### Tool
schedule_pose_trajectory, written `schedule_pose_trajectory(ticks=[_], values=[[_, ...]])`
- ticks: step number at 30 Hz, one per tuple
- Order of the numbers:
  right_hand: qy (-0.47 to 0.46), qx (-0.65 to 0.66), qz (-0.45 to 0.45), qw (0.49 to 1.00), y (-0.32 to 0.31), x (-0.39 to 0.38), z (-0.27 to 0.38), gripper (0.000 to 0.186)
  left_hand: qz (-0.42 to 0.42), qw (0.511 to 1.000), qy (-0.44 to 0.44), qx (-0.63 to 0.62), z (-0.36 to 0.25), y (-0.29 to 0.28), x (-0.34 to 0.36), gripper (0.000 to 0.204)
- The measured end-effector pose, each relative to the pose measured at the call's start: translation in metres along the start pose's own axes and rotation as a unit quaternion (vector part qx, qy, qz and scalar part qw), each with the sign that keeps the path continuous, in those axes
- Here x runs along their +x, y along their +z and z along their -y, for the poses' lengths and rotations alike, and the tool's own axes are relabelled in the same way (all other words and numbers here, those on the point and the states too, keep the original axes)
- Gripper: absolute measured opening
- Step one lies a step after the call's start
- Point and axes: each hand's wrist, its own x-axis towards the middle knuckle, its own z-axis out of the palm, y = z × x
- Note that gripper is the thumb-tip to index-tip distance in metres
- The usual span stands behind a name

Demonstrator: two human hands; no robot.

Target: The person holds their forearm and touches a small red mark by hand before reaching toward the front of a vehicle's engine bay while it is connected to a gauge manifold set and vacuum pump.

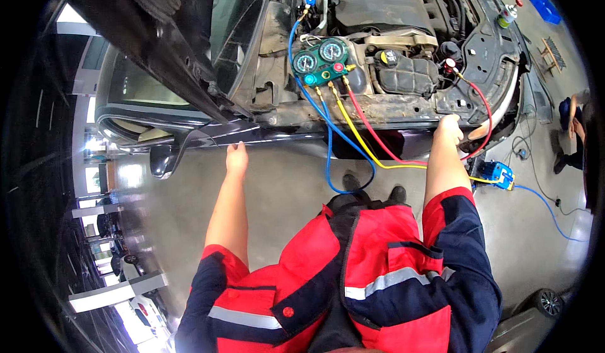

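My left hand (237, 158) is held beside the dark car's fender (252, 134), near the door mirror; its fingers are foreshortened, and I see nothing in it. My right hand (448, 129) is at the fender's edge near the front corner; its fingers are mostly hidden. A green manifold gauge set (322, 61) with two round dials lies over the open engine bay. Its blue hose (292, 43) runs up to a blue coupler (309, 1). The red hose (378, 141) loops past my right hand to a red coupler (450, 64). The yellow hose (358, 140) leads to a blue pump (496, 175).
The coolant tank (406, 74) has a yellow-marked cap. A small can (507, 17) with a red top stands at the car's front. Cables (534, 170) trail over the floor by the pump. Another person (575, 129) is at the far right. The door mirror (165, 156) juts out left.
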Motion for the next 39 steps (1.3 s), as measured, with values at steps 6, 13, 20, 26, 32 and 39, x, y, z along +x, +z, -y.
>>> schedule_pose_trajectory(ticks=[6, 13, 20, 26, 32, 39], values=[[-0.029, -0.02, -0.138, 0.99, 0.012, -0.003, 0.001, 0.076, -0.061, 0.998, 0.01, 0.02, -0.037, -0.001, 0.049, 0.071], [-0.031, -0.018, -0.12, 0.992, 0.012, -0.011, 0.005, 0.074, -0.157, 0.986, -0.053, 0.01, -0.062, 0.035, 0.104, 0.059], [-0.057, -0.055, -0.124, 0.989, 0.018, -0.009, 0.007, 0.073, -0.26, 0.837, 0.056, -0.478, -0.031, 0.063, 0.142, 0.043], [-0.077, -0.063, -0.145, 0.984, 0.014, 0.012, 0.001, 0.076, -0.366, 0.888, 0.084, -0.264, -0.069, 0.086, 0.122, 0.038], [-0.089, -0.039, -0.115, 0.989, 0.019, 0.011, -0.003, 0.08, -0.374, 0.841, 0.073, -0.384, -0.069, 0.081, 0.121, 0.029], [-0.104, -0.042, -0.122, 0.986, 0.023, -0.001, -0.004, 0.077, -0.317, 0.741, 0.122, -0.579, -0.028, 0.08, 0.16, 0.027]])
